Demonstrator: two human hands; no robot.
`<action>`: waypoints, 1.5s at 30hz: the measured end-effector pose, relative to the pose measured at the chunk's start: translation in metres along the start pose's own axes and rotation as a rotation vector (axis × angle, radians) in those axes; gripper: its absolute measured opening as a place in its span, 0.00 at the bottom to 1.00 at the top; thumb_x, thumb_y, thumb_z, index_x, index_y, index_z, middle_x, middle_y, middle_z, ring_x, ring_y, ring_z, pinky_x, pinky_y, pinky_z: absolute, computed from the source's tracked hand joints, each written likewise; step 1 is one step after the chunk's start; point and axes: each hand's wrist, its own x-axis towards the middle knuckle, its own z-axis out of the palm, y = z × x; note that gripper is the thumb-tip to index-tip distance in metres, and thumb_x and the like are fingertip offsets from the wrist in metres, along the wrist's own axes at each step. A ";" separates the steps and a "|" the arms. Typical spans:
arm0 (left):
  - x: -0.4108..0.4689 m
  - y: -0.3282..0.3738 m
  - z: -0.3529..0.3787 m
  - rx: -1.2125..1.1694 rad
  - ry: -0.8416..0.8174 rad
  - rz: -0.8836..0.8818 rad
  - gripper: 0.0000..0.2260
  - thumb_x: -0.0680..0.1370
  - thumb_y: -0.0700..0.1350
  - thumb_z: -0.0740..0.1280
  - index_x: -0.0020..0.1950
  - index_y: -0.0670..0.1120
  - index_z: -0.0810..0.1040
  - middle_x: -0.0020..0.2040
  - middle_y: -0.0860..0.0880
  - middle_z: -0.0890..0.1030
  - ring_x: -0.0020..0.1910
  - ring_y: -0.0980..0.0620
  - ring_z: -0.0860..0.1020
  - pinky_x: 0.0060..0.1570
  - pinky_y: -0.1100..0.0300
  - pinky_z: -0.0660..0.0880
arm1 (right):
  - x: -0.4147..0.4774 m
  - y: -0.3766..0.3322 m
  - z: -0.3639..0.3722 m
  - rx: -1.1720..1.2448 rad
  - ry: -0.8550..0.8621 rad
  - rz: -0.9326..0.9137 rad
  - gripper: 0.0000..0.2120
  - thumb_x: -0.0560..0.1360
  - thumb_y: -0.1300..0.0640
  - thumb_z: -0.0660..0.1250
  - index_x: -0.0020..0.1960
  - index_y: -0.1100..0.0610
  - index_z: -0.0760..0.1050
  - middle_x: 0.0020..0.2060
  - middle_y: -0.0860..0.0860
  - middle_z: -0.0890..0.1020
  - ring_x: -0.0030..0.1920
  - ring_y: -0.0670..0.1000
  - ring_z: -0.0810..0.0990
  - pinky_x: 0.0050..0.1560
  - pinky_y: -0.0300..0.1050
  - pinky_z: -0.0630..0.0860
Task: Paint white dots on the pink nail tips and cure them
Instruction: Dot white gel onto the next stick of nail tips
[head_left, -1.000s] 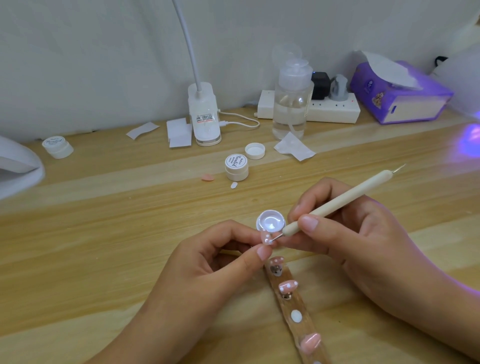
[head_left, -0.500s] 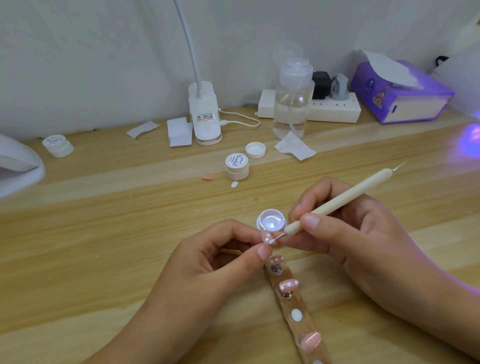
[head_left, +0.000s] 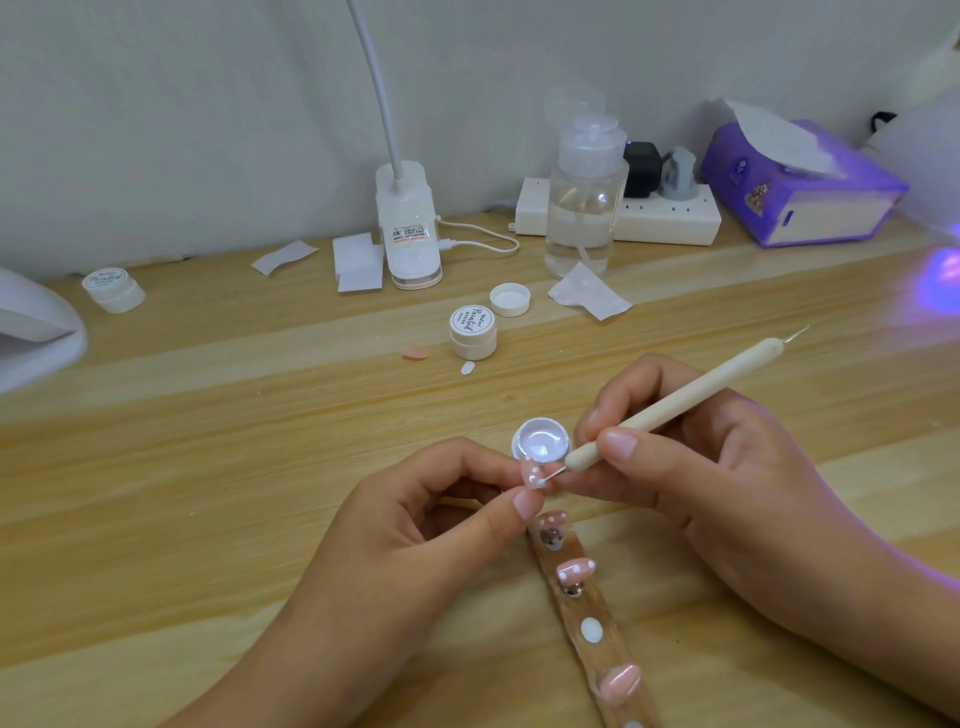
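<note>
Pink nail tip (head_left: 531, 475), white-dotted

We read "Painted" in script on the lid of the small white jar (head_left: 472, 332) at mid-scene. The far-left jar (head_left: 111, 288) carries similar script, too blurred for us. The sticker print on the lamp base (head_left: 410, 234) is too small to read.

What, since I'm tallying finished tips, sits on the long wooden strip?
The long wooden strip carries a white-dotted pink nail tip, a second dotted pink tip, a bare white oval pad and a plain pink tip. Its near end leaves the frame, hiding the rest.
</note>
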 end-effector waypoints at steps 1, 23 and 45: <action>0.000 0.000 0.000 0.000 -0.001 -0.001 0.10 0.67 0.54 0.72 0.44 0.51 0.85 0.42 0.49 0.85 0.41 0.57 0.81 0.42 0.68 0.76 | 0.000 0.000 0.000 0.003 0.002 0.000 0.03 0.68 0.54 0.71 0.41 0.52 0.80 0.39 0.52 0.83 0.45 0.52 0.85 0.49 0.43 0.80; 0.002 0.001 0.002 0.053 0.056 0.072 0.12 0.67 0.56 0.71 0.45 0.53 0.85 0.45 0.51 0.83 0.43 0.57 0.78 0.43 0.63 0.75 | 0.006 0.000 -0.006 0.014 0.057 -0.091 0.03 0.69 0.53 0.74 0.42 0.50 0.81 0.37 0.49 0.82 0.38 0.45 0.82 0.48 0.42 0.80; -0.013 -0.003 0.012 0.873 0.027 0.812 0.07 0.72 0.50 0.75 0.34 0.52 0.84 0.34 0.59 0.73 0.32 0.57 0.63 0.37 0.70 0.62 | 0.022 0.003 -0.021 0.186 0.319 0.054 0.01 0.67 0.53 0.70 0.38 0.49 0.80 0.31 0.48 0.76 0.32 0.43 0.75 0.37 0.38 0.78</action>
